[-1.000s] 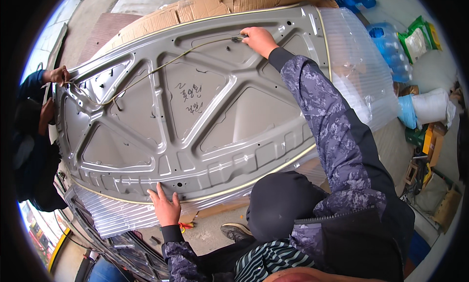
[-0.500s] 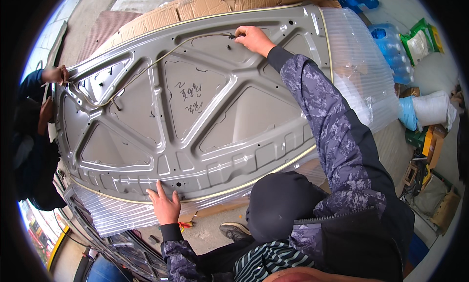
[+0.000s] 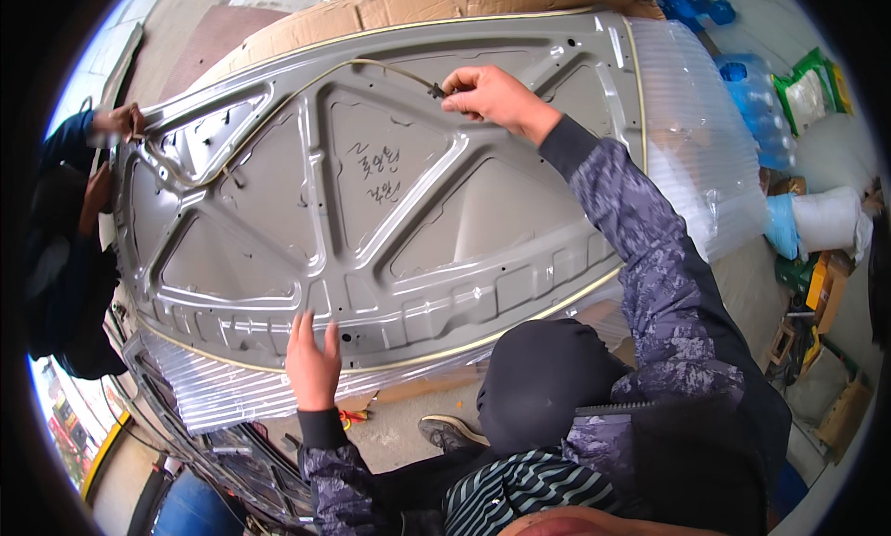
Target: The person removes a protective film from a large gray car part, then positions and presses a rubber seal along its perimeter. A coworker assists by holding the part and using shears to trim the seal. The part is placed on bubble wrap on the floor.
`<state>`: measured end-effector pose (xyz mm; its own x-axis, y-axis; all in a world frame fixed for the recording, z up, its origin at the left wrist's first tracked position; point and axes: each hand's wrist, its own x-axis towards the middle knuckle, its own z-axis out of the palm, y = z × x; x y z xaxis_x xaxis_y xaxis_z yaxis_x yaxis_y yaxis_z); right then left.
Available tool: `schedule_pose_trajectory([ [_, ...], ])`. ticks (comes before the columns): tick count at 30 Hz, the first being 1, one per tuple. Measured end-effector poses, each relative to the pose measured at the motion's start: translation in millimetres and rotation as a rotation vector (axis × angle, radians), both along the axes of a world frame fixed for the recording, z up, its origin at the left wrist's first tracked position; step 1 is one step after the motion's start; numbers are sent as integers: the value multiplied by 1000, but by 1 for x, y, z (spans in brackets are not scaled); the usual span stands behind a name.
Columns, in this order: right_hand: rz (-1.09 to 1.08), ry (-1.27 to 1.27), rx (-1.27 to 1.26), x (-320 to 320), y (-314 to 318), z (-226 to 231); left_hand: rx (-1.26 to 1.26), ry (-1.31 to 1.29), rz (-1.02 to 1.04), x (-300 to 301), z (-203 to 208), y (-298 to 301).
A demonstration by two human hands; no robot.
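Your right hand reaches across the far part of the grey sheet-metal car hood, which lies underside up in front of you. The fingers of this hand are pressed together in a pinch on the dark end fitting of a thin cable. From the pinch point the cable runs left along the upper ribs of the hood and curves down toward its far left corner.

Your left hand rests flat on the near edge of the hood, fingers spread and pointing away from you, holding nothing. It lies just beside a small round hole in the near rim.

The hood rests on clear ribbed plastic sheeting, which shows beyond its right side and under its near edge. Brown cardboard lies beyond the far edge.

At the far left corner, another person in a dark blue sleeve has one hand on the hood edge where the cable ends.

To the right, well apart from the hood, stand packed water bottles, a green bag and a white sack. A shoe shows on the floor below the near edge.
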<state>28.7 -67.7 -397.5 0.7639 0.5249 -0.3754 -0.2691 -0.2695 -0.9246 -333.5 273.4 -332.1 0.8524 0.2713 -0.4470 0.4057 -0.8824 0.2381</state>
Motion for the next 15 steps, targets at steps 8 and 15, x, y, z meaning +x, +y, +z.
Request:
schedule_pose_trajectory([
  [8,184,-499,13,-110,27,66,-1297,-302,474,150,15,-120],
  [15,133,-505,68,-135,18,86,-1547,-260,807,152,28,-133],
])
